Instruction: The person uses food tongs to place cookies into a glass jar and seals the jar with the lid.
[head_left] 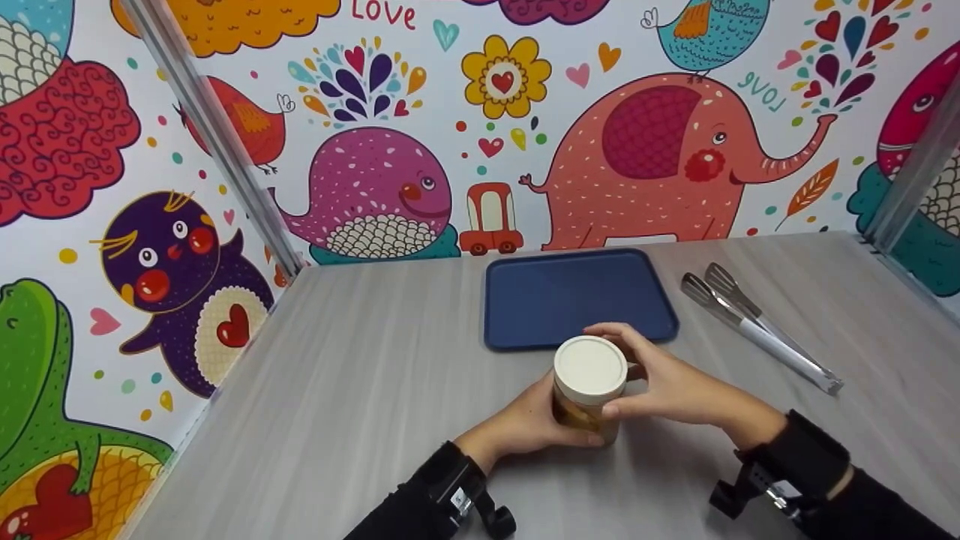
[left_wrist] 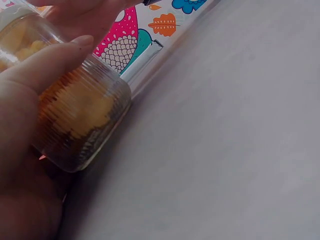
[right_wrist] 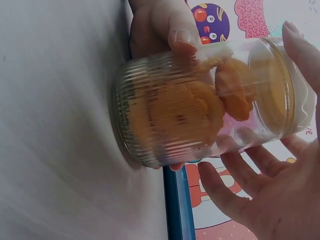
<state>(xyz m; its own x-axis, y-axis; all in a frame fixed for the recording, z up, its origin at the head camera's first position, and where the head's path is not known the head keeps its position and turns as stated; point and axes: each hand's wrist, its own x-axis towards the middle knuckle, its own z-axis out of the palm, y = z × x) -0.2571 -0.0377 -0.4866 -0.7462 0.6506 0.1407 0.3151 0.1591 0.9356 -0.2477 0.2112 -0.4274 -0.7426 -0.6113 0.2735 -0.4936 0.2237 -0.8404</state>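
A clear ribbed jar [right_wrist: 172, 107] with a cream lid [head_left: 590, 365] stands upright near the front of the table, with round golden cookies [right_wrist: 182, 107] inside. My left hand [head_left: 529, 420] grips its lower part, thumb across the front and fingers behind. Around the upper right side, my right hand [head_left: 679, 382] is spread loosely, with its thumb near the front just under the lid. Its other fingers [right_wrist: 237, 172] extend apart beside the jar in the right wrist view. Whether the base touches the table is hard to tell.
Behind the jar lies a dark blue tray [head_left: 577, 296] on the grey wood-look table [head_left: 360, 375]. Metal tongs [head_left: 757, 326] lie to the right of the tray, heads pointing back. Walls printed with cartoon animals enclose the table at the back and sides.
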